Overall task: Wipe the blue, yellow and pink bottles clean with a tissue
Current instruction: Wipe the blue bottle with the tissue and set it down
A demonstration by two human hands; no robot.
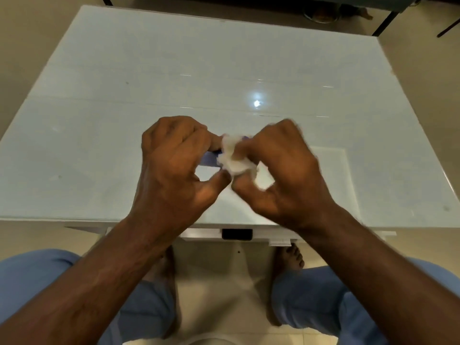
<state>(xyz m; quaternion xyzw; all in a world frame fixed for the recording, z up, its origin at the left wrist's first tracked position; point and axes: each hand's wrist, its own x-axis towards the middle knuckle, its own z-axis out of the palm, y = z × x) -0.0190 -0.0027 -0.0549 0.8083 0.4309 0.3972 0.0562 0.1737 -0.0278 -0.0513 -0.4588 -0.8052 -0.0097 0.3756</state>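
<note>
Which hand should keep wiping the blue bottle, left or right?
Right. The right hand already grips the tissue against the blue bottle. The left hand has its grip on the bottle, steadying it.

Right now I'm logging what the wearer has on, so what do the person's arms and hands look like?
Both forearms are bare, with no sleeves in view. The left hand and right hand carry no gloves, rings, watch or bracelets that show. Below them, light blue trousers cover the legs; the feet are bare.
</note>
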